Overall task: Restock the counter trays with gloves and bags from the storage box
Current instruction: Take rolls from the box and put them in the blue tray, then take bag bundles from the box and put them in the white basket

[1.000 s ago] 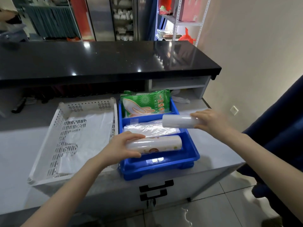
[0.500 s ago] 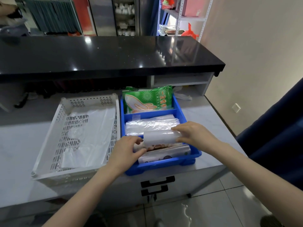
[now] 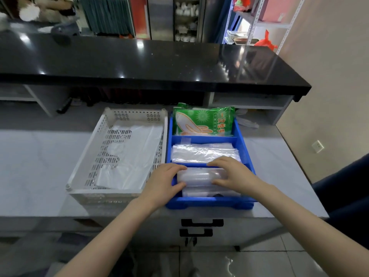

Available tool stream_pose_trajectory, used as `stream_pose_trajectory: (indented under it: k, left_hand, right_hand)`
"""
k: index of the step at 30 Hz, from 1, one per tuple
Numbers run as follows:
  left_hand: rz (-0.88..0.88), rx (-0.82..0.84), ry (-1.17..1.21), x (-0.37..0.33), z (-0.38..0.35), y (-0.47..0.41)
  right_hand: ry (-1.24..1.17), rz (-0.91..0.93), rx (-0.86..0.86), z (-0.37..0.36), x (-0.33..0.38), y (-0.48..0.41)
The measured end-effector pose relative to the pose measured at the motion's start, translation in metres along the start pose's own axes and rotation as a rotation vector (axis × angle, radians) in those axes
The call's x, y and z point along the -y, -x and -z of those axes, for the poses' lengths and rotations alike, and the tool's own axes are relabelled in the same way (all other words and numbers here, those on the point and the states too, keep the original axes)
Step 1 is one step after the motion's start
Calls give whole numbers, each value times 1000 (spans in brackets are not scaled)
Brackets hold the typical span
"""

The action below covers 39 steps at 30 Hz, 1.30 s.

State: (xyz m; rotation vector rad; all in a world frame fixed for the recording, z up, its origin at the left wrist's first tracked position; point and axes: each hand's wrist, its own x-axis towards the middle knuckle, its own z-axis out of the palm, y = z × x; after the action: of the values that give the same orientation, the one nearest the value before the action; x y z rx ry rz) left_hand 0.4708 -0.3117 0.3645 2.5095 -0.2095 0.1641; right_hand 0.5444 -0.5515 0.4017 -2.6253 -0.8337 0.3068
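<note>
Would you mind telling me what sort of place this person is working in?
Probably the staff side of a food shop or canteen counter: a black countertop, a blue tray holding a green pack of disposable gloves and a roll of bags, and a cabinet of white cups behind.

The counter lies bare left of the white tray and right of the blue tray. The trays stand just beside each other, leaving no way between. A black ledge overhangs the far side. The white tray is open from above (only flat bags inside). In the blue tray, an upright glove packet fills the far compartment. The left hand and right hand, gripping a bag roll, crowd the near one.
</note>
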Motion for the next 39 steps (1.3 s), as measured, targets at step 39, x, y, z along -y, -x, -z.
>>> stream_pose_trajectory:
  k: [39]
  left_hand:
    - [1497, -101, 442, 251, -82, 495]
  right_hand:
    - [377, 708, 1049, -495, 376, -58]
